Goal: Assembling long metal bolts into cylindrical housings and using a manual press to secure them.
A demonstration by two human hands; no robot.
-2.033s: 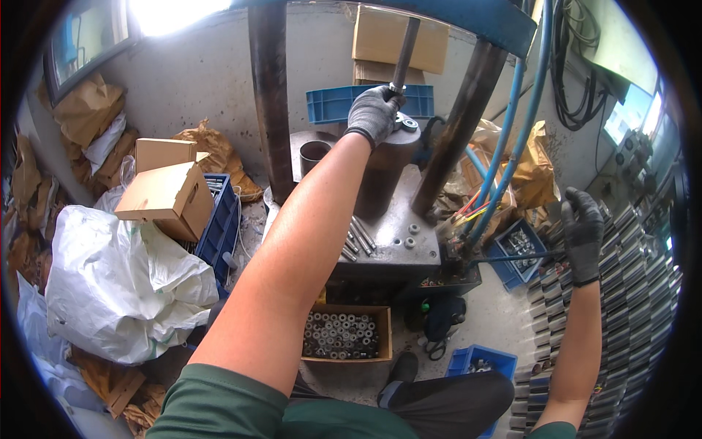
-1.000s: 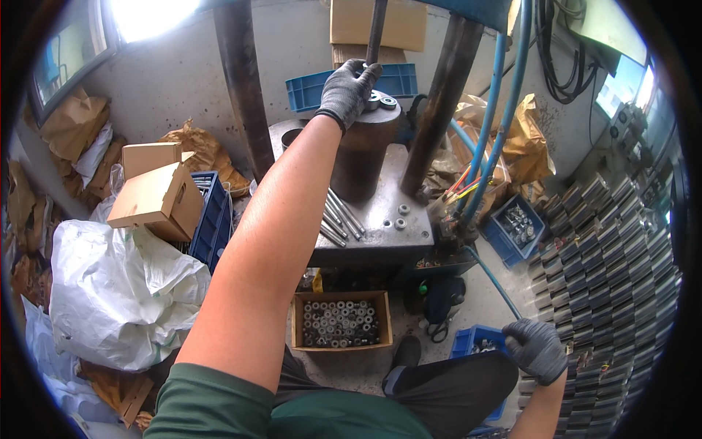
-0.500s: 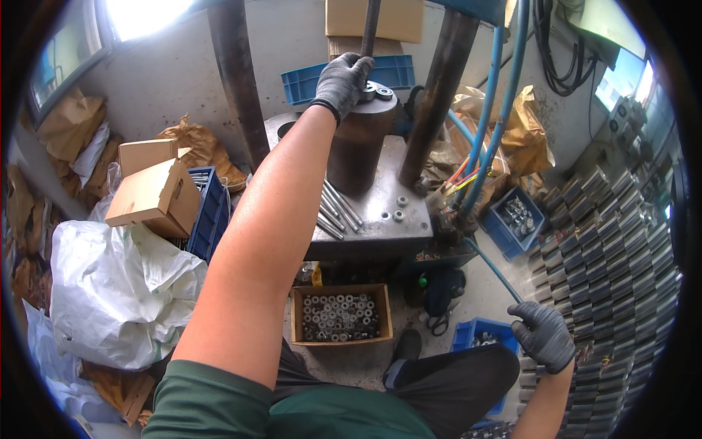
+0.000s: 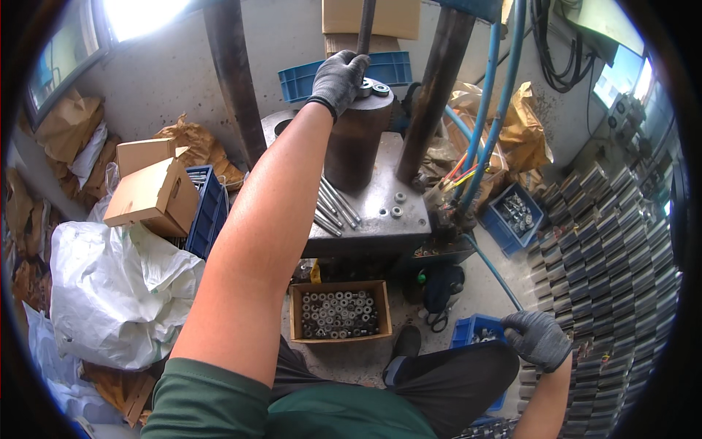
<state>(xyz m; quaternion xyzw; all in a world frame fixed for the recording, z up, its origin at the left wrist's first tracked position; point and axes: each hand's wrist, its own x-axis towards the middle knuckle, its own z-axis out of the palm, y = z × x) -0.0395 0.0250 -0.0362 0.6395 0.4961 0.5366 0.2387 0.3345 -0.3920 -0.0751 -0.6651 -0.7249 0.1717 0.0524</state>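
The gloved left hand [image 4: 338, 77] rests curled on top of the dark steel cylinder [image 4: 355, 143] of the press, fingers around a small ring-shaped part [image 4: 380, 89] there. The gloved right hand [image 4: 537, 338] reaches, clenched, into a blue bin [image 4: 474, 333] on the floor beside the knee.

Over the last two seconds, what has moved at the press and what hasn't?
The right hand dropped from the stacked metal parts at the right down to the small blue bin by the person's knee and now rests at its edge. The left hand stayed on top of the dark cylinder, beside the ring parts. The box of sleeves and the rods have not moved.
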